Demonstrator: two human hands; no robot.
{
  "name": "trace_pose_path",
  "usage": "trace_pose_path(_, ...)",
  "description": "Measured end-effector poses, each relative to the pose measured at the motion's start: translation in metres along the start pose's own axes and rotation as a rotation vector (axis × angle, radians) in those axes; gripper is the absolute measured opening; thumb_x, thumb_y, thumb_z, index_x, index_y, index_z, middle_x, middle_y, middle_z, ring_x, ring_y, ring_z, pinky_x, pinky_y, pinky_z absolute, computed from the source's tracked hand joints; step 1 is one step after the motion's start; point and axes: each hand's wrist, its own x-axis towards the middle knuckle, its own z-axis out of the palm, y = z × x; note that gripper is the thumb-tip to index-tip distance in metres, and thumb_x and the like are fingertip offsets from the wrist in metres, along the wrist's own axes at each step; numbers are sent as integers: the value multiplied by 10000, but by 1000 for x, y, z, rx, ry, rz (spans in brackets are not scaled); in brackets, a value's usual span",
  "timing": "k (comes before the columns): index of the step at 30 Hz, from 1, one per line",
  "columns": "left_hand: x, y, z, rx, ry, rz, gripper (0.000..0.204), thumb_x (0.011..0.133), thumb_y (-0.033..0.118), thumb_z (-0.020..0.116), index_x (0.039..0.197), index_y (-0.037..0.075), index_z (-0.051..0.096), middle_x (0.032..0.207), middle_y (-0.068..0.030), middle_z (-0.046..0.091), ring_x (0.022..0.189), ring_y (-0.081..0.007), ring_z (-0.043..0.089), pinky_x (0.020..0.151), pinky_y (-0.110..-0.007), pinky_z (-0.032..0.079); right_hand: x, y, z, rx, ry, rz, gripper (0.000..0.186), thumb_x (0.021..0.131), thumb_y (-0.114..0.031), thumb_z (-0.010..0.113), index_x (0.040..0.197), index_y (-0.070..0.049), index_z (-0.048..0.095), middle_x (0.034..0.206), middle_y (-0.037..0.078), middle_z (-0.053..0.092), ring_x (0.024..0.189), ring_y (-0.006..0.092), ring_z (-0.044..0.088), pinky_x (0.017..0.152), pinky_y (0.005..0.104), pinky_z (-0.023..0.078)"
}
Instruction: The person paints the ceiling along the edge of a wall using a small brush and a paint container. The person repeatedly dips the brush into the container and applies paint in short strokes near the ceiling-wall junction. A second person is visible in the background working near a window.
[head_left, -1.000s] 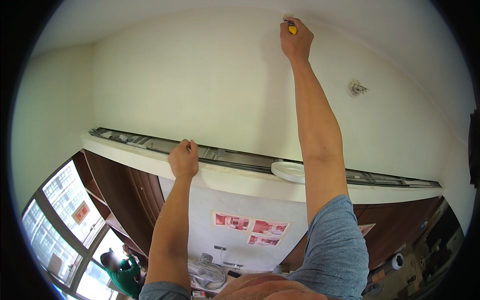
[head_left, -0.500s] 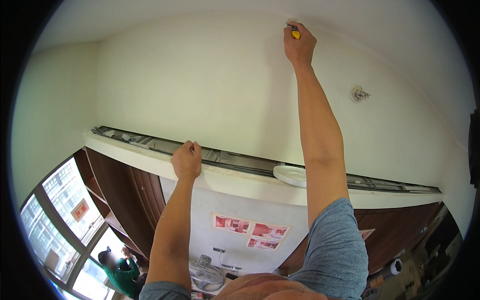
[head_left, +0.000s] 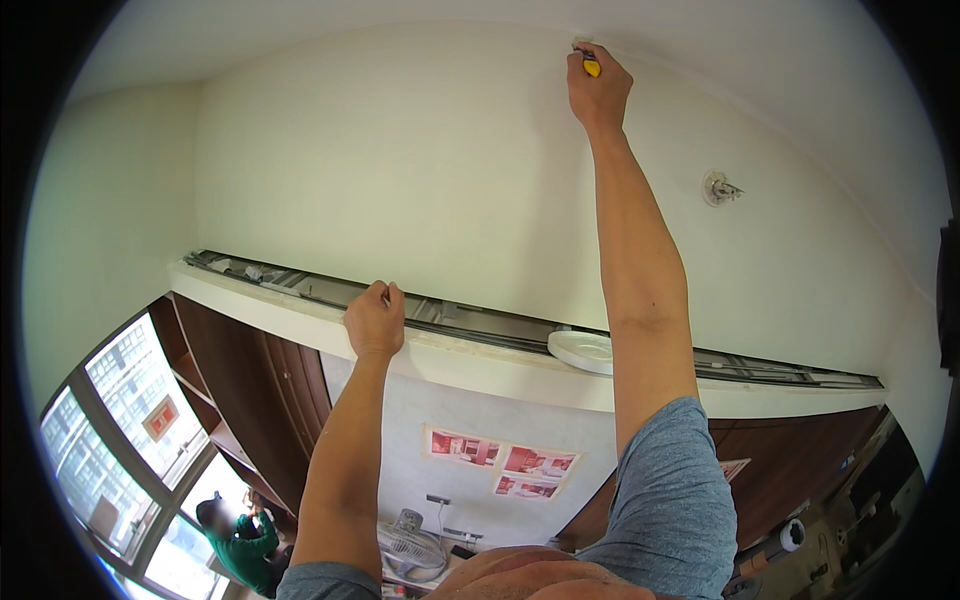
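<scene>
Here, in the head view, the right hand (head_left: pixel 600 90) grips a yellow-ended tool (head_left: pixel 592 69) well above the ledge (head_left: pixel 470 366), fingers wrapped around it. The left hand (head_left: pixel 374 325) is at the ledge, fingers curled together; whether they pinch anything, I cannot tell. A round white dish (head_left: pixel 582 352) sits along the ledge.

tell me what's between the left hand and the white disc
In the head view, a stretch of the ledge and its open slot lies between the left hand and the white disc.
</scene>
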Motion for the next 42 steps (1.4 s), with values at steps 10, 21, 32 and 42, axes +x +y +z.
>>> trace_pose_path(10,0,1,-1,1,-26,-22,395,1006,375,590,817,43,694,780,-176,711,774,-418,684,730,-511,527,-2,-11,0,8,-29,64,292,933,-232,663,1087,-9,773,982,169,787,896,340,752,841,408,588)
trace_pose_path(21,-1,3,-2,4,-19,-20,393,1005,371,588,811,45,691,773,-173,710,767,-412,685,731,-514,525,-3,-7,4,-7,-8,24,303,947,-235,665,1135,-28,782,864,121,774,775,227,720,783,339,565)
trace_pose_path(32,-1,3,-2,18,-21,-19,397,1007,372,585,805,48,692,770,-176,708,759,-415,681,727,-512,525,-4,-15,2,-10,-51,61,321,931,-261,660,1114,-27,781,1025,160,794,943,339,756,874,404,588)
trace_pose_path(42,-1,3,-3,30,-14,-14,393,1006,370,593,804,48,690,759,-181,701,751,-418,677,723,-516,524,-3,-15,4,-6,-76,106,334,929,-277,660,1135,-45,785,1038,156,795,960,335,756,887,400,586)
